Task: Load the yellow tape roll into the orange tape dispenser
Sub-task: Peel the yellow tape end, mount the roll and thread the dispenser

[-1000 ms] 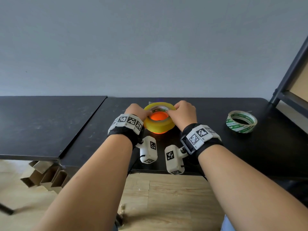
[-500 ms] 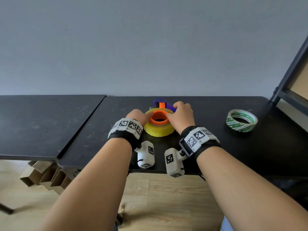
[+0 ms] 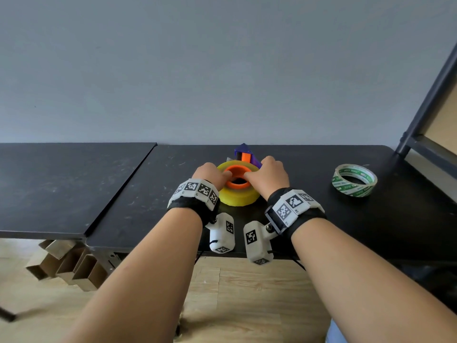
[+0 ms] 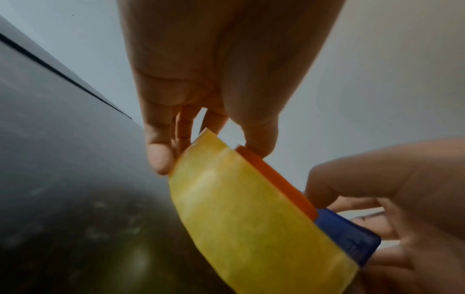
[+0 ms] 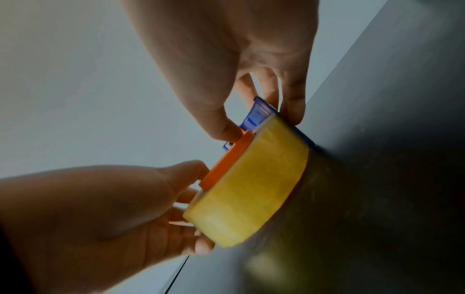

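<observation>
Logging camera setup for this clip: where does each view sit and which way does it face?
Head: on the head, looking forward and down; both forearms, left hand, right hand.
Left wrist: along the left hand toward the yellow tape roll.
Right wrist: along the right hand toward the roll and orange tape dispenser.
Shared: both wrist views show both hands on the roll.

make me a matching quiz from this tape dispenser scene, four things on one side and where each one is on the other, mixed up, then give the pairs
Things
1. yellow tape roll
2. green and white tape roll
3. left hand
4. right hand

Places
A. lying alone on the black table, off to the right
B. holding the right side of the roll, by the dispenser's blue part
C. seated around the orange hub of the dispenser
D. holding the left side of the roll, thumb at the orange rim

Pairs: 1-C, 2-A, 3-D, 4-B
</observation>
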